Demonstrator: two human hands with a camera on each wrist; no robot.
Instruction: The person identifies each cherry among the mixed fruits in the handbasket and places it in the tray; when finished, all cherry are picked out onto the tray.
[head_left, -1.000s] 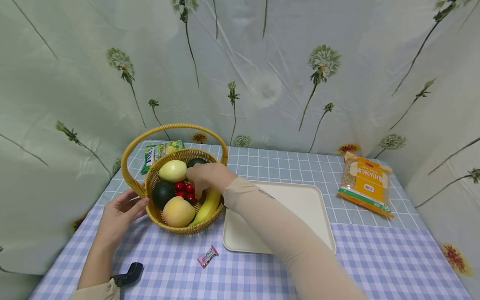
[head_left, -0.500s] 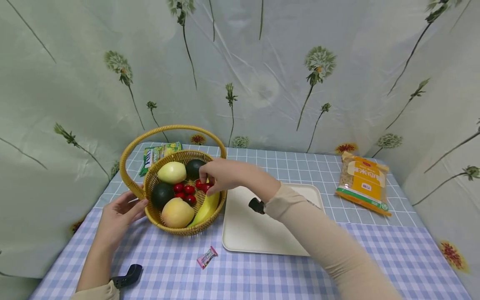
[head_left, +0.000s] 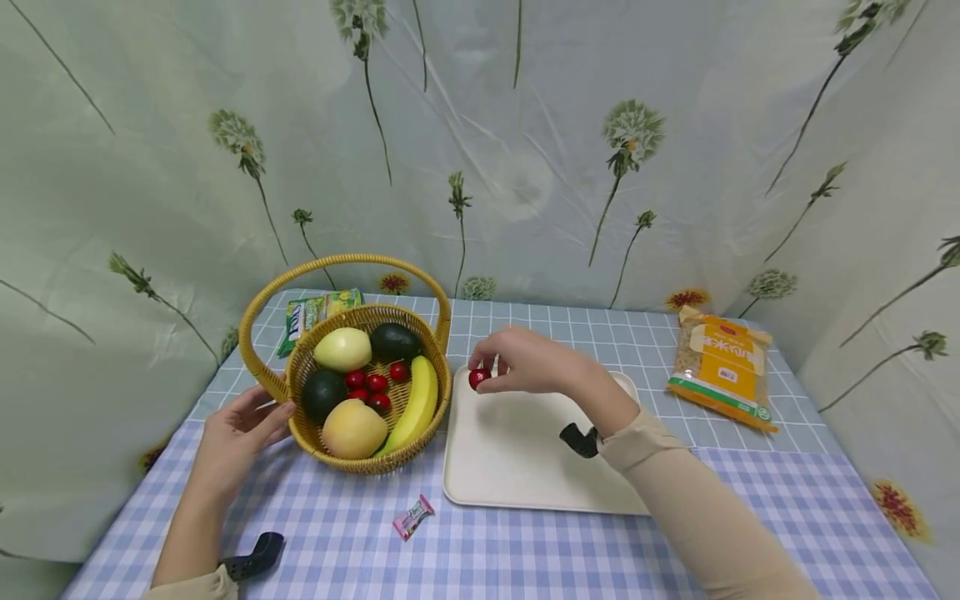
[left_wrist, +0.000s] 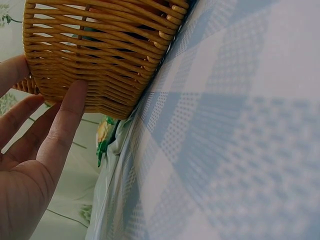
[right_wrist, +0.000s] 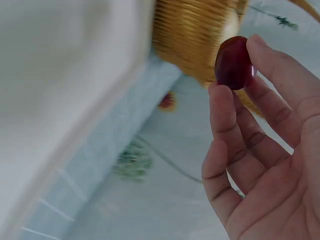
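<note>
A red cherry (right_wrist: 234, 63) is pinched between the thumb and fingertips of my right hand (head_left: 525, 360), above the left back part of the white tray (head_left: 525, 450). Next to the tray stands a yellow wicker basket (head_left: 375, 463) with a tall handle. Inside it lie a banana (head_left: 416, 408), a peach (head_left: 354, 429), a pale green oval fruit (head_left: 342, 349), two avocados (head_left: 323, 396) and several more cherries (head_left: 377, 383). My left hand (head_left: 236, 433) touches the basket's left side with fairly straight fingers, its fingertips resting against the woven wall in the left wrist view.
A small pink-wrapped candy (head_left: 413, 517) lies on the checked cloth in front of the basket. Behind the basket is a green snack bag (head_left: 300, 317), partly hidden. An orange grain bag (head_left: 722, 367) lies at the back right. A flowered curtain (head_left: 525, 208) rises behind the table.
My right hand has come out of the basket and moved right over the tray, bringing a cherry with it. One cherry by the banana now sits apart from the others. The left hand stays put.
</note>
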